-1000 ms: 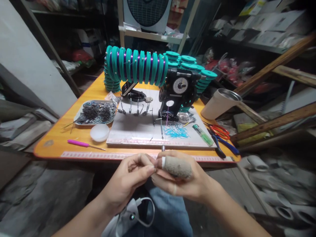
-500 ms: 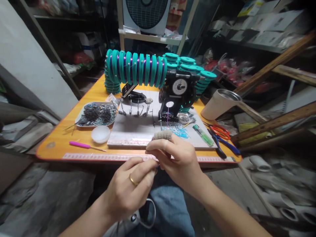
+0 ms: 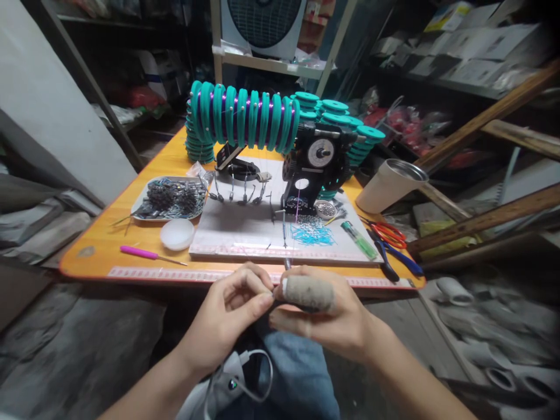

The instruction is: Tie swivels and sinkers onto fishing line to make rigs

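Observation:
My left hand [image 3: 236,315] is closed in a pinch, thumb against fingertips, above my lap at the table's front edge. My right hand [image 3: 336,318] meets it there with curled fingers, one wearing a grey finger wrap [image 3: 308,293]. Whatever lies between the fingertips is too small to make out. Just beyond the right hand, a thin dark piece [image 3: 284,233] hangs on a line over the white board [image 3: 236,233]. Blue thread pieces [image 3: 312,234] and small silvery bits lie on the board. Above stands a black winding machine [image 3: 317,151] with a row of teal spools [image 3: 245,119].
At left are a tray of dark metal pieces [image 3: 175,198], a white bowl [image 3: 177,234] and a pink-handled hook [image 3: 140,252]. At right lie a green tube [image 3: 359,240], blue pliers [image 3: 400,259], orange-handled scissors [image 3: 389,235] and a white cup [image 3: 391,184].
My right hand has come down and turned, so the wrapped finger now lies across the front. My left hand has shifted slightly up, its thumb now on top. The hanging piece has come into view.

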Action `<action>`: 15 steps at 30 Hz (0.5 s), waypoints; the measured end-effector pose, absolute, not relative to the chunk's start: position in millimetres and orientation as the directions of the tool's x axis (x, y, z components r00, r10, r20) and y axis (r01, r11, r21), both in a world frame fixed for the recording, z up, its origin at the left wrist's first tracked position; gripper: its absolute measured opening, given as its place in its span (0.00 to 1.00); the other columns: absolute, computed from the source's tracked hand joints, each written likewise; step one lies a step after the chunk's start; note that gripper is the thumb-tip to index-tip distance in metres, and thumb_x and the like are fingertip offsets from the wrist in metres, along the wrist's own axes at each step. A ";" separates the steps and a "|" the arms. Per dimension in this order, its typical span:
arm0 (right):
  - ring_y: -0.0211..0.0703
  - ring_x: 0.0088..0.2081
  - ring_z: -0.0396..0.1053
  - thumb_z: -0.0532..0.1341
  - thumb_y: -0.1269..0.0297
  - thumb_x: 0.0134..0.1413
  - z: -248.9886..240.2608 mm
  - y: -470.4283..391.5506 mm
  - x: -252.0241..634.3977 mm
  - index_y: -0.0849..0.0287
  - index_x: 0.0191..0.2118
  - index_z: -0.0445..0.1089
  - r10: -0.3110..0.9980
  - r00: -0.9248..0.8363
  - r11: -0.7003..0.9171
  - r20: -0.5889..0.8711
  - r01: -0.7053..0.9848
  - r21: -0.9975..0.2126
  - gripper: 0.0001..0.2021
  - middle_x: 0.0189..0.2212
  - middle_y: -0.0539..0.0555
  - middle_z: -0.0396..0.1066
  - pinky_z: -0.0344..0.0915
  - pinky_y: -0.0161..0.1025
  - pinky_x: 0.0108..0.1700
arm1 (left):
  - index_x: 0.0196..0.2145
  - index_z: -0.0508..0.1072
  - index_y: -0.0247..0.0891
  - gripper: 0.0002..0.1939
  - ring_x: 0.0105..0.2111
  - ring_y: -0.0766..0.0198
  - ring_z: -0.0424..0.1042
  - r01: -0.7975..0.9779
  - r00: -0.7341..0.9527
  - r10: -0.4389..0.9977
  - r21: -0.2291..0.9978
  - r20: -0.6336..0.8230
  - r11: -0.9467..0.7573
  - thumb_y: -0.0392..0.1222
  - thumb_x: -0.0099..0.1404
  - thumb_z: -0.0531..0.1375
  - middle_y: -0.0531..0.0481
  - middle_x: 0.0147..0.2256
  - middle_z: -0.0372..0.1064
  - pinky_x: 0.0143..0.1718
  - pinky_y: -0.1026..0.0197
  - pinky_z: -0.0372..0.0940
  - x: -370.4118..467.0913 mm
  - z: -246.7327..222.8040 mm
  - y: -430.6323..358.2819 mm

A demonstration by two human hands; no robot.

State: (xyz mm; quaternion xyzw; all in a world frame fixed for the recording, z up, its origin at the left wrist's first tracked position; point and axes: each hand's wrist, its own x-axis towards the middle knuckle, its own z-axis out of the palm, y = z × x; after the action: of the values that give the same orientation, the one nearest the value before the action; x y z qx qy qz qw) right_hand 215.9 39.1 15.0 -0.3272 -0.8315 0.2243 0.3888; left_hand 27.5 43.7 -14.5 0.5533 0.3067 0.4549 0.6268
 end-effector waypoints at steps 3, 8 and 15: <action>0.37 0.33 0.71 0.60 0.68 0.65 21.6 42.8 210.8 0.57 0.39 0.75 0.694 -0.422 0.718 0.583 0.363 -0.594 0.05 0.35 0.52 0.69 0.71 0.33 0.34 | 0.33 0.73 0.37 0.06 0.40 0.66 0.70 0.169 0.248 0.816 0.806 0.522 -0.567 0.28 0.66 0.60 0.48 0.39 0.63 0.42 0.66 0.67 25.9 -19.2 40.2; 0.38 0.36 0.70 0.60 0.74 0.65 27.2 54.3 197.9 0.58 0.37 0.74 0.738 -0.307 0.665 0.601 0.477 -0.574 0.07 0.34 0.53 0.68 0.70 0.33 0.37 | 0.44 0.72 0.31 0.15 0.44 0.59 0.72 0.366 0.439 0.359 0.202 0.824 -0.909 0.20 0.61 0.59 0.41 0.42 0.71 0.51 0.57 0.70 22.4 -19.1 41.7; 0.41 0.36 0.72 0.60 0.69 0.62 12.7 45.2 214.1 0.55 0.38 0.71 0.701 -0.452 0.712 0.552 0.386 -0.587 0.03 0.33 0.52 0.72 0.73 0.37 0.38 | 0.31 0.70 0.37 0.07 0.39 0.65 0.73 -0.021 0.347 0.892 0.953 0.290 -0.302 0.33 0.68 0.60 0.48 0.36 0.71 0.39 0.66 0.68 21.4 -9.8 39.5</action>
State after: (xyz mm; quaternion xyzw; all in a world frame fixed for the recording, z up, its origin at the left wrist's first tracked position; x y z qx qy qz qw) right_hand 214.1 45.2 12.7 -0.3275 -0.8300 0.1923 0.4086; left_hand 21.4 39.5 -9.8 0.6588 0.3305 0.4659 0.4896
